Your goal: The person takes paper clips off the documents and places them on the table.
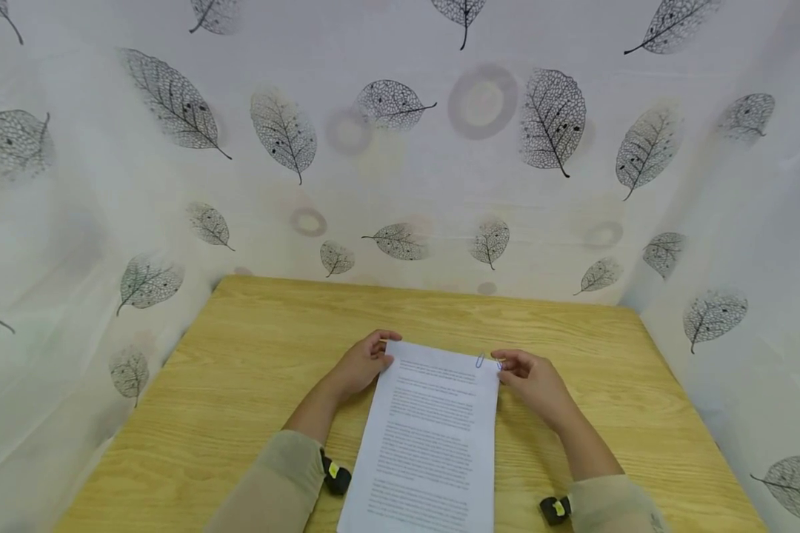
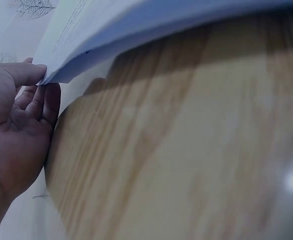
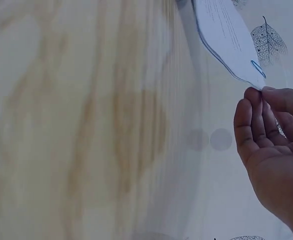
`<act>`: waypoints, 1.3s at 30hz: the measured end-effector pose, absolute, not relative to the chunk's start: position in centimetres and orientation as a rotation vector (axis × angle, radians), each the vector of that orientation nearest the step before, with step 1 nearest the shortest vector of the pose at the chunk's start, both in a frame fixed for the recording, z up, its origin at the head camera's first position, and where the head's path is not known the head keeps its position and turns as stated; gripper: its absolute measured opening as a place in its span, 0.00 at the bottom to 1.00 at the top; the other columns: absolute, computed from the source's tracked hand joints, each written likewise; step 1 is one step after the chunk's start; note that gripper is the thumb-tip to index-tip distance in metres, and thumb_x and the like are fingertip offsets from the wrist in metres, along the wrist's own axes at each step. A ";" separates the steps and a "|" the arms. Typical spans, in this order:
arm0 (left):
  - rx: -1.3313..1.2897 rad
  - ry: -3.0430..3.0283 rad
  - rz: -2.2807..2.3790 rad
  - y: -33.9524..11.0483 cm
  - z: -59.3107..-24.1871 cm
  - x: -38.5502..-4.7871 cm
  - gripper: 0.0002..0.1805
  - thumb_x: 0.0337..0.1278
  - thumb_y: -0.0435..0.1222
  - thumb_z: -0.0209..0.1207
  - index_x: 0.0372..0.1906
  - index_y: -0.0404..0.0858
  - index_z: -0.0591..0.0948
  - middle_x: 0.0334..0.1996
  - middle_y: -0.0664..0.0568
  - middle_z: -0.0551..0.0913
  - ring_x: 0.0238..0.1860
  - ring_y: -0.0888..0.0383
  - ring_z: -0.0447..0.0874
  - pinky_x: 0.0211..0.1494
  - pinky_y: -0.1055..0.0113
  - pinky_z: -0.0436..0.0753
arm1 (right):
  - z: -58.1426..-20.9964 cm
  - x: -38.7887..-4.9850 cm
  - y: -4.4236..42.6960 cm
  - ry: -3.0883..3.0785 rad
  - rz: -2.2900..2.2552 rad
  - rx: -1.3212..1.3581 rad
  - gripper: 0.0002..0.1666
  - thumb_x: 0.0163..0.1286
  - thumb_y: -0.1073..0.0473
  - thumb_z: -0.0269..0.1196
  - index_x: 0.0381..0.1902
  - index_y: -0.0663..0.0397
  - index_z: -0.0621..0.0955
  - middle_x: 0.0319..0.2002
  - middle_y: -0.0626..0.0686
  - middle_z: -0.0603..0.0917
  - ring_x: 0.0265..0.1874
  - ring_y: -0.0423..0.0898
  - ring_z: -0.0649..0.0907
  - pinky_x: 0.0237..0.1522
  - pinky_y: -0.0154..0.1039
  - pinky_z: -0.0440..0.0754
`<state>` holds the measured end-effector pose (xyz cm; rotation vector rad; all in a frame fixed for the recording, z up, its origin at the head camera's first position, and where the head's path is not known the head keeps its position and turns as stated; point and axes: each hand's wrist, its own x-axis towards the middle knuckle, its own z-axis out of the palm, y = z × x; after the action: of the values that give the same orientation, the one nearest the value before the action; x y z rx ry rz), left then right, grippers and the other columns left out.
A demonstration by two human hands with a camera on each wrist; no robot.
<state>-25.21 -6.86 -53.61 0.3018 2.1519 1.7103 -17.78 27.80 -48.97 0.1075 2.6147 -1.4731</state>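
From where I stand, a stack of printed sheets [image 1: 433, 444] lies at the lower middle of the frame, running off its bottom edge, over a wood-grained table [image 1: 240, 363]. The left hand [image 1: 360, 364] pinches the stack's upper left corner between thumb and fingers; the right hand [image 1: 538, 386] pinches the upper right one. A blue paper clip [image 1: 480, 360] sits on the top edge near that right corner (a second clip [image 1: 499, 364] seems to peek out beside it, partly hidden). I'd judge the step to be steadying or squaring the clipped pages; the next move probably calls for keeping both corners level and the edges aligned.
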 end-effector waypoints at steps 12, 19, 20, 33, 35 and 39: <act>0.320 2.139 1.735 -6.9 -53.8 -25.1 0.21 0.80 0.28 0.56 0.69 0.47 0.78 0.58 0.43 0.86 0.49 0.55 0.85 0.54 0.65 0.82 | -48.9 -17.3 28.8 2.741 -1.279 -0.062 0.20 0.75 0.65 0.70 0.63 0.54 0.87 0.47 0.55 0.89 0.44 0.46 0.88 0.42 0.32 0.87; 0.343 2.131 1.735 -6.9 -53.7 -25.0 0.21 0.80 0.28 0.56 0.70 0.45 0.78 0.60 0.42 0.85 0.51 0.54 0.85 0.54 0.64 0.82 | -48.7 -17.1 28.6 2.912 -0.997 -0.195 0.20 0.75 0.67 0.69 0.63 0.53 0.87 0.46 0.50 0.92 0.45 0.45 0.90 0.41 0.33 0.87; 0.351 2.135 1.733 -7.0 -53.7 -25.0 0.21 0.80 0.28 0.55 0.70 0.44 0.78 0.60 0.41 0.85 0.51 0.54 0.85 0.54 0.64 0.82 | -48.7 -17.1 28.5 2.933 -0.966 -0.217 0.21 0.75 0.67 0.69 0.63 0.53 0.87 0.45 0.49 0.92 0.45 0.45 0.90 0.41 0.33 0.87; 0.336 2.133 1.733 -7.1 -54.0 -25.1 0.21 0.81 0.30 0.56 0.72 0.45 0.77 0.60 0.43 0.85 0.50 0.55 0.85 0.55 0.64 0.81 | -48.1 -16.8 28.3 3.015 -0.935 -0.289 0.20 0.74 0.65 0.70 0.63 0.55 0.87 0.43 0.50 0.93 0.44 0.48 0.91 0.39 0.33 0.86; 0.337 2.131 1.736 -7.1 -54.0 -25.1 0.21 0.81 0.30 0.56 0.71 0.45 0.77 0.60 0.43 0.85 0.51 0.55 0.85 0.55 0.64 0.82 | -48.1 -16.8 28.3 3.027 -0.946 -0.281 0.20 0.74 0.64 0.71 0.63 0.55 0.87 0.42 0.50 0.92 0.44 0.48 0.91 0.38 0.33 0.86; 0.335 2.133 1.740 -7.1 -53.9 -25.0 0.21 0.81 0.30 0.56 0.71 0.46 0.77 0.60 0.43 0.85 0.51 0.55 0.85 0.55 0.64 0.82 | -48.3 -16.9 28.5 3.046 -0.980 -0.275 0.19 0.74 0.63 0.71 0.61 0.54 0.88 0.40 0.49 0.92 0.42 0.47 0.91 0.38 0.32 0.86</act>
<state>-25.04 -7.08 -53.91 0.3354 2.1331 1.7405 -16.92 28.52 -48.31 -0.2755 3.0460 -0.9797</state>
